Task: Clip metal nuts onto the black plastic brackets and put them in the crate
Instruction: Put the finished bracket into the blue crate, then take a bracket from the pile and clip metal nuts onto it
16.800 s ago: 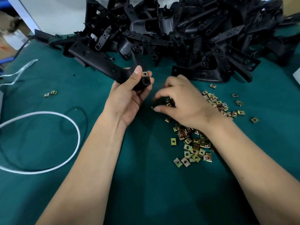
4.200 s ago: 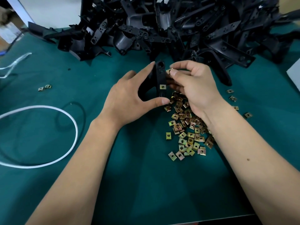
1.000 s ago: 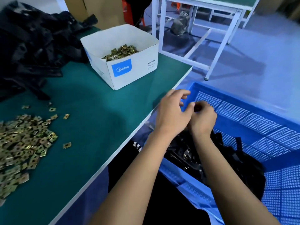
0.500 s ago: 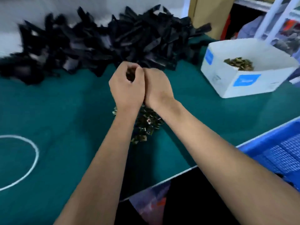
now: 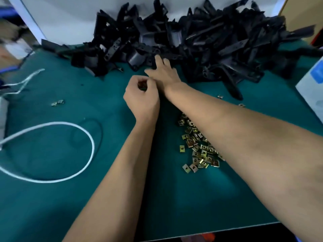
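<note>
A big heap of black plastic brackets (image 5: 201, 41) fills the far side of the green table (image 5: 52, 198). My right hand (image 5: 163, 71) reaches to the heap's near edge, its fingers stretched out and touching a bracket (image 5: 152, 61) there. Just in front of it my left hand (image 5: 141, 98) is curled, and small brassy pieces that look like metal nuts (image 5: 142, 84) show inside its fingers. A loose pile of metal nuts (image 5: 197, 145) lies on the table, partly hidden under my right forearm. The crate is out of view.
A white cable loop (image 5: 87, 137) lies on the left of the table, with two stray nuts (image 5: 57, 102) beyond it. A white cardboard box (image 5: 312, 88) stands at the right edge. The table's front edge (image 5: 209, 233) runs close to me.
My view swung from the blue crate back to the table. My hands, pressed together half a second ago, have parted; the right has stretched forward to the bracket heap while the left stays curled.
</note>
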{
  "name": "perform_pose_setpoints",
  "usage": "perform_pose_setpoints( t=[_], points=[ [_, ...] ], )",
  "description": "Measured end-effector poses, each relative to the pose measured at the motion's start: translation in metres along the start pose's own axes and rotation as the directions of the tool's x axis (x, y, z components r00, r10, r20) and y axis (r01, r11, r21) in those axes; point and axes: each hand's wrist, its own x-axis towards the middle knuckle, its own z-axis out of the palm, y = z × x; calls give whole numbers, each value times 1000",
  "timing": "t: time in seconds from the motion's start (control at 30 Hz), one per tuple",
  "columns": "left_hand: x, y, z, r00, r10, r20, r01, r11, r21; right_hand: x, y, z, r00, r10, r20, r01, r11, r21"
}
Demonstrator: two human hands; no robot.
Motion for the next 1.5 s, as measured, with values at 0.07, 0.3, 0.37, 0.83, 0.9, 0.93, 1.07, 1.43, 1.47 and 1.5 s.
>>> perform_pose_setpoints(
  t=[0.07,0.3,0.37,0.83,0.9,0.93,1.07,1.43,1.47,1.5],
  points=[
    [3,-2,1,999,-43,-34,42,998,-46,2,-1,2,994,-32,-106,26,998,-52],
    [19,-8,-1,952,-307,-9,285,893,-347,-23,22,-26,781,139,-609,54,956,288],
    [24,-7,-2,918,-374,134,391,791,-470,-40,24,-38,644,274,-714,184,851,492],
    [7,-1,4,909,-276,312,391,825,-407,-44,23,3,803,476,-357,-27,628,777],
    [11,-4,4,923,-319,217,384,809,-445,-30,28,13,888,348,-301,-150,838,524],
    [13,-5,3,923,-337,185,384,791,-476,-26,29,17,931,262,-253,-157,916,370],
    [20,-5,1,942,-313,118,325,768,-553,-11,25,18,963,177,-205,-142,975,174],
    [26,-3,-7,863,-432,264,492,593,-637,-40,38,7,950,271,-153,-136,803,580],
    [24,-3,-6,860,-426,282,502,607,-616,-45,40,7,949,278,-147,-124,761,637],
    [22,-3,-6,856,-412,313,515,618,-594,-50,41,8,948,285,-139,-108,702,704]
  ],
)
